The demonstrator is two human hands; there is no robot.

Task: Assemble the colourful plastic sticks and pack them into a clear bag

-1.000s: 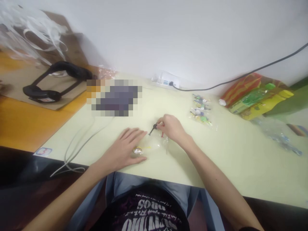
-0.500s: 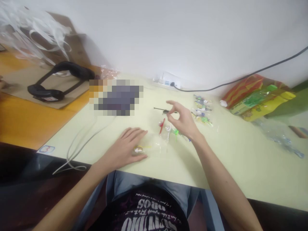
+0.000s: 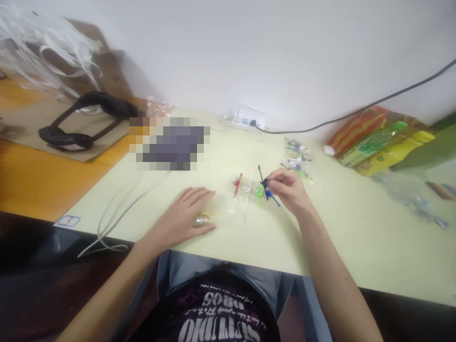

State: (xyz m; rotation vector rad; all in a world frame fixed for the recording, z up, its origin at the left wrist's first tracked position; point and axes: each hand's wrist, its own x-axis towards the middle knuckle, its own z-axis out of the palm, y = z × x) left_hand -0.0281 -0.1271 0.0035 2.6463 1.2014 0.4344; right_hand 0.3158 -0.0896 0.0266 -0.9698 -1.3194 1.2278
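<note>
My right hand [image 3: 290, 190] pinches a small black plastic piece [image 3: 263, 183], a thin stick with a rounded middle, between thumb and fingers. It is held over or against a similar blue piece [image 3: 274, 197]; I cannot tell whether they touch. To its left, a green piece [image 3: 258, 192], a white piece [image 3: 248, 190] and a red piece [image 3: 237, 184] lie in a row. My left hand [image 3: 187, 213] lies on the table with its fingers stretched out. Between its thumb and fingers is a clear plastic bag [image 3: 233, 211] with a yellow piece [image 3: 213, 215], partly hidden.
Several bagged coloured pieces [image 3: 298, 154] lie farther back. A power strip [image 3: 244, 118] with a black cable stands by the wall. Bright packages [image 3: 377, 147] and a crumpled plastic bag [image 3: 413, 202] are at right. A white cable [image 3: 117, 213] and a black frame-like device [image 3: 85, 121] are at left.
My right hand has moved right and slightly down with the black piece, which has turned from nearly level to steeply slanted. The left hand has stayed almost in place.
</note>
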